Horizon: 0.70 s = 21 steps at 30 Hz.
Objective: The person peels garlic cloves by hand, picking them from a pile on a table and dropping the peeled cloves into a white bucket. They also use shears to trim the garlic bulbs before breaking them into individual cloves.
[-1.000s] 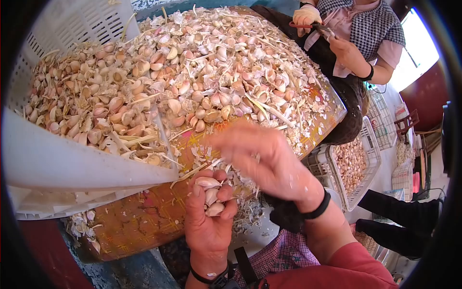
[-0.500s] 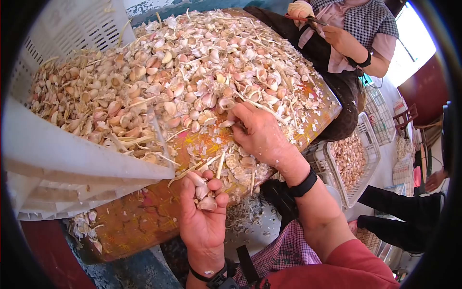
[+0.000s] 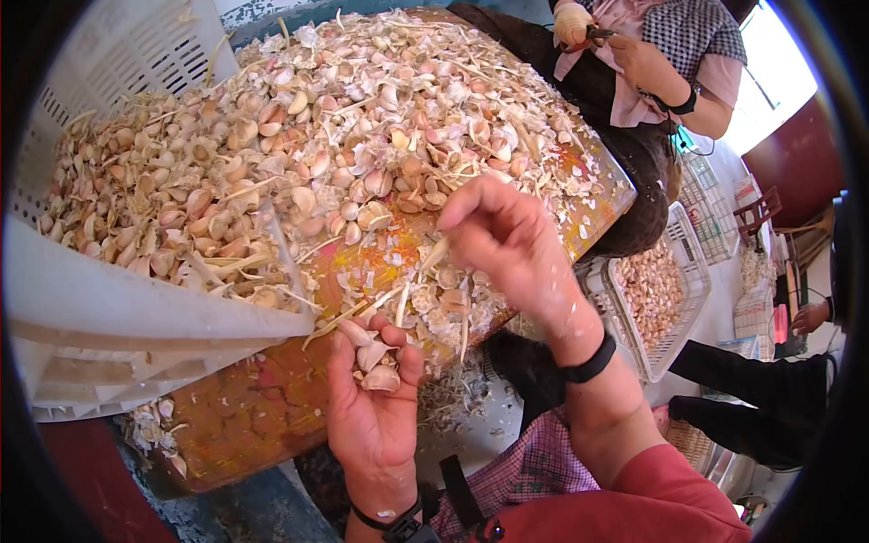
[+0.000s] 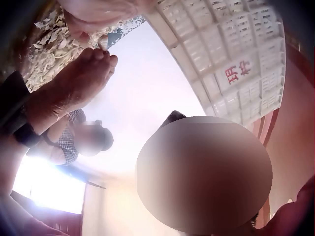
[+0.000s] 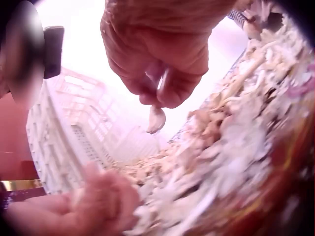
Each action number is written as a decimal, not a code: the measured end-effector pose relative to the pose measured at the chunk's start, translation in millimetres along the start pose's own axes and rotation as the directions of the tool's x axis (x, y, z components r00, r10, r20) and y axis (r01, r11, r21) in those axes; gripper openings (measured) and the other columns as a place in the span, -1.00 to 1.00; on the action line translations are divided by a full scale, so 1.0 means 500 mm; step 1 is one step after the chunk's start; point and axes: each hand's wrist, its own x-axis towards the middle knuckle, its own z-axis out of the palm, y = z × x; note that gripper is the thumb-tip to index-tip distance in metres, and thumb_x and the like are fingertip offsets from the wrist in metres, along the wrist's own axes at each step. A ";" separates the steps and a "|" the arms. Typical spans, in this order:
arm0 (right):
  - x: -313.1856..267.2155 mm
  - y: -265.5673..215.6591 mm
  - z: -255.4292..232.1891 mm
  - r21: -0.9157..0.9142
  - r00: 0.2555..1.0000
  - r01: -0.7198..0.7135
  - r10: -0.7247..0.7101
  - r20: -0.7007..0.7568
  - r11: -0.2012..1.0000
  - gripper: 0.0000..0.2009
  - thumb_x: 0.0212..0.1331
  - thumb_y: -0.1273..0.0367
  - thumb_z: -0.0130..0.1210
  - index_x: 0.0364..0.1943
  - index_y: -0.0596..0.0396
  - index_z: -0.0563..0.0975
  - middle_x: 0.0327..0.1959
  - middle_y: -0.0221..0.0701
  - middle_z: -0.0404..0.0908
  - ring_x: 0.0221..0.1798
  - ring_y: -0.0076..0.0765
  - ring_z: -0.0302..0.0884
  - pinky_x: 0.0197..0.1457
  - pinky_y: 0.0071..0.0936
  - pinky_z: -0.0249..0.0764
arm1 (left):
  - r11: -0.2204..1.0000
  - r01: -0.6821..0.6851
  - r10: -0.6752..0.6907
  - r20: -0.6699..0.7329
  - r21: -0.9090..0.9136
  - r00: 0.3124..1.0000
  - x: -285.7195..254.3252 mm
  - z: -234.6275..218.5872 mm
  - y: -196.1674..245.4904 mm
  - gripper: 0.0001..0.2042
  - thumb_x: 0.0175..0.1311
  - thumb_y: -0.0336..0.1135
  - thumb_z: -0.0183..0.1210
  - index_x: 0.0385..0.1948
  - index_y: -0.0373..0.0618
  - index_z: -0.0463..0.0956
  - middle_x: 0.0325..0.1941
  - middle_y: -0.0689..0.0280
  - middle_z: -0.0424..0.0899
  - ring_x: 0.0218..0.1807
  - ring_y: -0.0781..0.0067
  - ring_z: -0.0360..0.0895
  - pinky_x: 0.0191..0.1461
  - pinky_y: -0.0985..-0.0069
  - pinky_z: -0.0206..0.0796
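Observation:
Several garlic cloves (image 3: 373,355) lie in my left hand (image 3: 376,430), palm up and fingers curled around them, near the table's front edge. My right hand (image 3: 518,258) hovers to the right, over the near side of the heap of garlic cloves and skins (image 3: 344,109). In the right wrist view its thumb and fingertips pinch a single garlic clove (image 5: 157,119), which hangs below them. Under both hands is the patterned table (image 3: 262,412), with papery skins and dry stems strewn on it.
A white plastic crate (image 3: 172,290) lies tipped at the left, cloves spilling from its mouth. Across the table's far right corner, another person (image 3: 647,72) holds a dark hand tool. A second white crate (image 3: 668,355) on the floor at right contains cloves.
My right hand went from above my left hand to the heap's near edge, took a clove there, and has lifted away. My left hand keeps its cloves, with little shift.

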 end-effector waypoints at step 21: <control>0.031 0.043 -0.035 -0.599 0.999 0.004 0.021 0.035 0.801 -0.83 0.11 0.48 0.16 -0.20 0.18 0.52 -0.39 -0.31 0.60 -0.37 -0.38 0.61 -0.32 -0.43 0.50 | 0.983 -0.037 0.049 0.062 -0.182 0.997 0.004 0.001 0.021 -0.82 0.38 -0.28 0.01 -0.20 -0.19 0.50 -0.14 0.18 0.53 -0.06 0.35 0.51 0.00 0.30 0.49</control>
